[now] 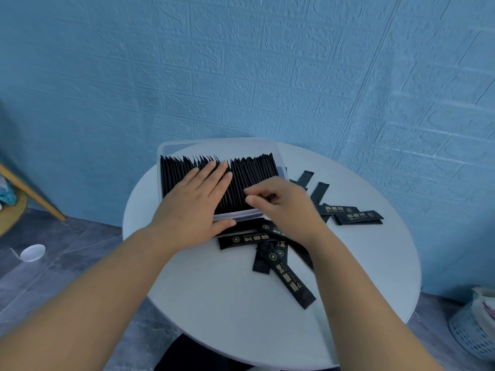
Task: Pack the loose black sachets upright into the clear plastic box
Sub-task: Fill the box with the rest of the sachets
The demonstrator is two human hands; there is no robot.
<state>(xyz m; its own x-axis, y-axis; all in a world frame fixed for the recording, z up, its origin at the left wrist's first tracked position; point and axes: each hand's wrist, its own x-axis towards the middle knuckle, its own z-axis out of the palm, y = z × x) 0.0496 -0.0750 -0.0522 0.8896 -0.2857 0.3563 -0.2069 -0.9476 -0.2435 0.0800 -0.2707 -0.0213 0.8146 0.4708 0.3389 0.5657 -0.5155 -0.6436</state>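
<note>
One round white table. One clear plastic box. Inside it, one row of packed sachets (too tightly pressed to count). At least eight loose sachets lie on the tabletop, some overlapping. On the floor, one white disc and one pale basket.

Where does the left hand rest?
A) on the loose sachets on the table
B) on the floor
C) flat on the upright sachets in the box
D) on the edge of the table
C: the left hand lies with straight fingers on the upright sachets inside the clear box.
</note>
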